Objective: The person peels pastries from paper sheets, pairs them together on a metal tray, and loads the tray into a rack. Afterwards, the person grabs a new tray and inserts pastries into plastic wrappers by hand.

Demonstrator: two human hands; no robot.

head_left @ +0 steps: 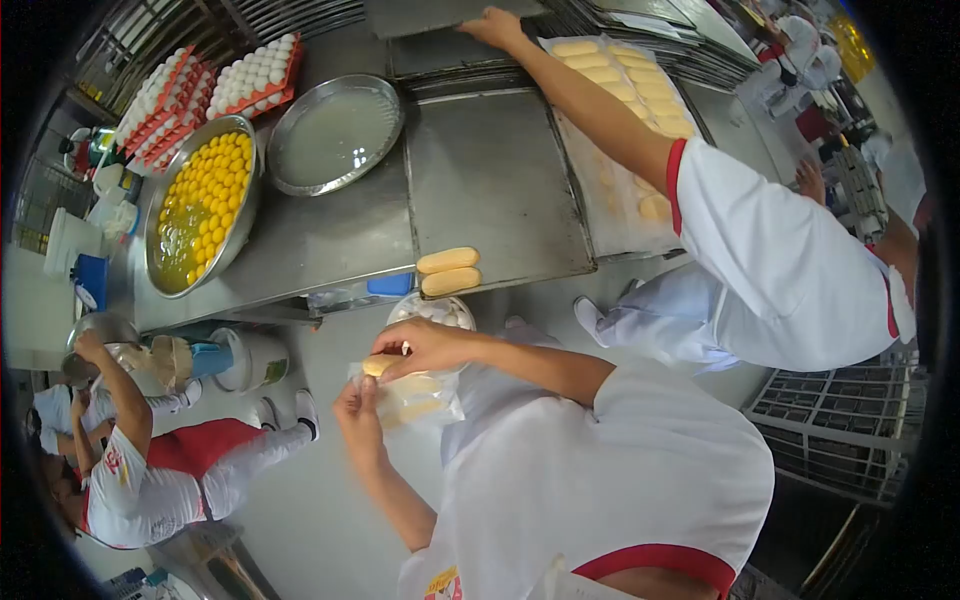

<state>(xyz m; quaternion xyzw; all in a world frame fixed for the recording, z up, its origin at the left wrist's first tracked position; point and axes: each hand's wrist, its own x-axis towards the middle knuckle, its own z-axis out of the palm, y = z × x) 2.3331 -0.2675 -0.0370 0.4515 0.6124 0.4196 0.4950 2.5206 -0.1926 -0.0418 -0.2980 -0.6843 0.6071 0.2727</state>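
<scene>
In front of my body, my left hand [358, 410] pinches the edge of a clear plastic bag [440, 410]. Pale oblong pieces show through its film. My right hand [432, 345] grips a golden finger-shaped bun [378, 366] at the bag's mouth. How far the bun sits inside the bag is unclear. Two more finger-shaped buns [448, 272] lie side by side at the near corner of a dark metal tray [490, 170]. Below the counter edge, partly behind my right hand, is a round container [432, 310] with white contents.
On the counter stand a bowl of egg yolks [205, 205], a metal basin of cloudy liquid [335, 135] and stacked egg cartons [255, 75]. A co-worker's arm [600, 105] reaches over a tray of packed buns [635, 85]. Another person [170, 470] works at left.
</scene>
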